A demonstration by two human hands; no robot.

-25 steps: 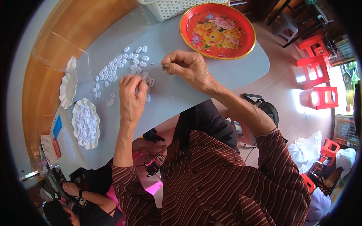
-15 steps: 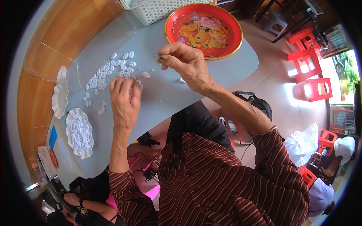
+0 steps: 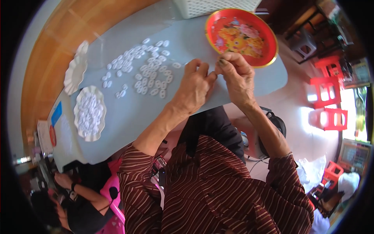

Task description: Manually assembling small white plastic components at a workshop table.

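My left hand (image 3: 193, 87) and my right hand (image 3: 238, 80) meet above the table's near edge, their fingertips almost touching. Thumb and finger of the right are pinched together, and the left's fingers are curled in; whatever lies between them is too small or hidden to make out. Left of the hands, many small white oval pieces (image 3: 151, 76) with faint dark markings lie loose on the grey table (image 3: 132, 121). One such oval piece (image 3: 176, 65) sits apart, close to the left knuckles. A scalloped white dish (image 3: 102, 124) at the left holds a heap of small white pieces (image 3: 88, 111).
Beyond my right hand stands a round red tray (image 3: 271, 41) with a flower print and gold rim. A white perforated basket (image 3: 214, 7) is behind it. Another scalloped dish (image 3: 74, 74) rests by the wooden panel at left. A co-worker's arm (image 3: 91, 195) shows lower left.
My left hand has left the loose oval pieces and moved right to meet my right hand, uncovering the pieces beneath it. The whole view has shifted, with the tray now farther right.
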